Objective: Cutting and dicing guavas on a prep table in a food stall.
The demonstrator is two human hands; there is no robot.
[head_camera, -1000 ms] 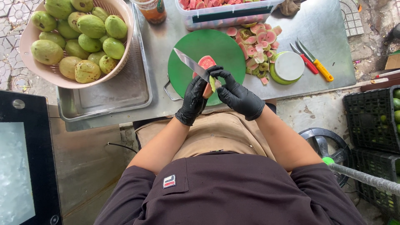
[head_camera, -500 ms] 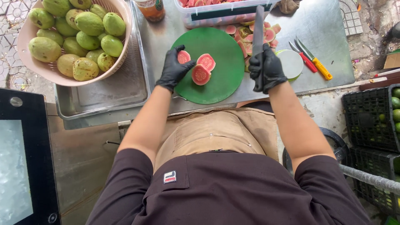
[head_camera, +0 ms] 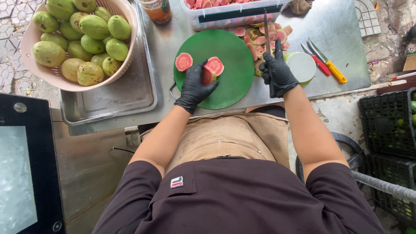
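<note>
Centre of frame: 1 round green cutting board (head_camera: 229,82) lies on the steel bench (head_camera: 338,30). 3 pink-fleshed guava pieces are on or at it: 1 half (head_camera: 183,61) lies flat at the board's left edge, 1 half (head_camera: 215,65) lies just right of the left hand, and 1 piece (head_camera: 207,75) is pinched in the left hand (head_camera: 195,86), fingers curled around it. The right hand (head_camera: 278,73), black-gloved like the left, is closed on the handle of 1 long knife (head_camera: 266,32), blade pointing to the top of the frame, at the board's right edge.

Upper left: 1 pink basket (head_camera: 125,65) holds about 14 whole green guavas (head_camera: 93,27), resting in 1 steel tray (head_camera: 112,97).

Top centre: 1 clear plastic tub (head_camera: 234,15) of pink cut fruit; 1 jar (head_camera: 158,11) with orange contents and a green label.

Right of board: a heap of guava trimmings (head_camera: 260,41), 1 round green-rimmed lid (head_camera: 302,67), 2 small knives (head_camera: 325,65), 1 red-handled and 1 yellow-handled.
</note>
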